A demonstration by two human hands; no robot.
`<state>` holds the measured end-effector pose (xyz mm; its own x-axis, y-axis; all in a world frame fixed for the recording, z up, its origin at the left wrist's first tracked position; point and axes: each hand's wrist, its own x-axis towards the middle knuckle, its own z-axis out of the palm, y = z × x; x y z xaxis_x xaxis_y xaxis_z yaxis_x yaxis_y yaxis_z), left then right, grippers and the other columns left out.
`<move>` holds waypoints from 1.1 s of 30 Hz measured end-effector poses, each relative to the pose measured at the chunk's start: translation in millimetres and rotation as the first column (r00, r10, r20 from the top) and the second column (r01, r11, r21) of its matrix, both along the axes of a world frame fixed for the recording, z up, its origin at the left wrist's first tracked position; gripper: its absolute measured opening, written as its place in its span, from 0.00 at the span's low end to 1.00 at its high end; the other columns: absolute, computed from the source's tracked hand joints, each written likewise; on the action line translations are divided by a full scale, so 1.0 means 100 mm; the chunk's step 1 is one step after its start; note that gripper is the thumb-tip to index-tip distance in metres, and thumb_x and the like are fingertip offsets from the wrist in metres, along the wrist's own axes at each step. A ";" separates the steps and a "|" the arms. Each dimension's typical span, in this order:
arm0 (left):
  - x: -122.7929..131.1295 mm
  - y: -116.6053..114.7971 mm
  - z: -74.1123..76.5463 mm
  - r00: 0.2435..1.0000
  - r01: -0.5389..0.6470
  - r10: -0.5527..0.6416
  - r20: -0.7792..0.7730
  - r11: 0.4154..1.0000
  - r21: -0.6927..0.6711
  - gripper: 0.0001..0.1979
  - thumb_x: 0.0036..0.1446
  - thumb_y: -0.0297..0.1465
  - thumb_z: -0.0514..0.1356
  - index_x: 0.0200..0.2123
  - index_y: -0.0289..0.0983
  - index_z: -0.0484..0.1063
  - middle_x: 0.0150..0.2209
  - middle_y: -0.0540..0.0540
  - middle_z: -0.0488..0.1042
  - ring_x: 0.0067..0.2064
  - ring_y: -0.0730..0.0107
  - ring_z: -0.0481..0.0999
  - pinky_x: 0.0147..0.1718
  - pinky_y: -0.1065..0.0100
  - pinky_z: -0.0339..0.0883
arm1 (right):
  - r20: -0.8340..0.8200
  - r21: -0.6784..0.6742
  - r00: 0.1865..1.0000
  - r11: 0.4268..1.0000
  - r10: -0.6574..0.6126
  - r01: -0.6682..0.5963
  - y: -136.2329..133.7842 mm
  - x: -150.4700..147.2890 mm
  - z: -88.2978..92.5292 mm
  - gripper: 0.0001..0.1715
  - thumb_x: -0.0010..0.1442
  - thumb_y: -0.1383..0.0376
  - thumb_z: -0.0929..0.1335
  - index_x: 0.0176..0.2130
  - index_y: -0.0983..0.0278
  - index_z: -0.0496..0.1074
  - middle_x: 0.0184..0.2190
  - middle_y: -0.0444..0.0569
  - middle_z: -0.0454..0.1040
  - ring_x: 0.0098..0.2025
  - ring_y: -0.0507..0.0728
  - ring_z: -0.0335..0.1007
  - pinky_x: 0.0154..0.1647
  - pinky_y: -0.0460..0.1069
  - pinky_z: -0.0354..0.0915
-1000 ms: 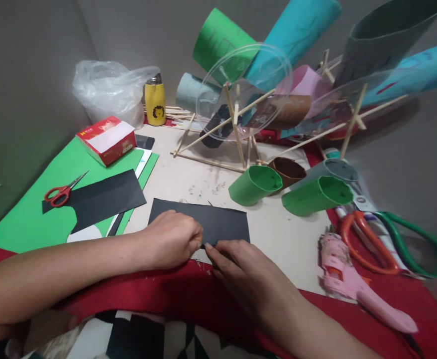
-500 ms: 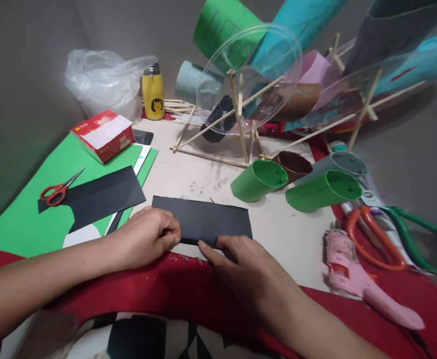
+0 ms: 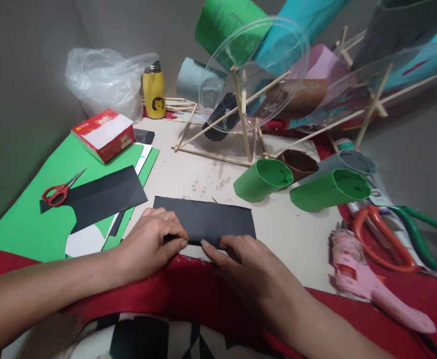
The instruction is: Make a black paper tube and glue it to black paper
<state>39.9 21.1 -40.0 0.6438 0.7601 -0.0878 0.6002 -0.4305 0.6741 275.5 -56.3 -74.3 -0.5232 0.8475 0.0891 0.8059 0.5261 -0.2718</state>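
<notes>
A black paper strip (image 3: 211,222) lies flat on the beige tabletop (image 3: 188,174) just beyond the red cloth (image 3: 188,284). My left hand (image 3: 153,244) is curled, pinching the strip's near left edge between thumb and fingers. My right hand (image 3: 243,264) rests on the strip's near edge to the right, fingers pressed flat on the paper and thumb pointing left. The two hands are a few centimetres apart along that edge.
Left: green sheet (image 3: 35,209), second black sheet (image 3: 102,197), red scissors (image 3: 59,192), red box (image 3: 104,134), plastic bag (image 3: 102,82), yellow bottle (image 3: 154,92). Behind: stick frame (image 3: 241,124) with paper tubes, green cups (image 3: 261,179) (image 3: 328,189). Right: pink glue gun (image 3: 364,281), orange and green scissors (image 3: 385,234).
My left hand slid left along the strip's near edge and back a little, still pinching it. My right hand stayed on the edge. The view shifted slightly.
</notes>
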 end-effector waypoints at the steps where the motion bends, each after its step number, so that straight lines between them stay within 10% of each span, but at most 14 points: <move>1: 0.01 -0.01 -0.01 1.000 -0.005 0.005 0.015 1.000 -0.001 0.08 0.61 0.26 0.60 0.29 0.39 0.76 0.29 0.53 0.73 0.37 0.70 0.69 0.42 0.62 0.54 | 0.003 0.001 1.000 1.000 0.000 0.000 0.00 0.00 0.00 0.29 0.62 0.75 0.63 0.59 0.56 0.67 0.42 0.50 0.73 0.35 0.56 0.64 0.37 0.50 0.56; 33: -0.32 -0.06 0.09 0.988 -0.142 0.140 -0.059 0.989 -0.035 0.11 0.61 0.30 0.59 0.25 0.38 0.72 0.31 0.51 0.74 0.37 0.67 0.68 0.42 0.62 0.54 | 0.046 0.133 0.998 0.990 0.047 -0.052 0.01 0.00 -0.06 0.21 0.64 0.71 0.63 0.54 0.58 0.73 0.38 0.52 0.75 0.32 0.57 0.66 0.33 0.51 0.58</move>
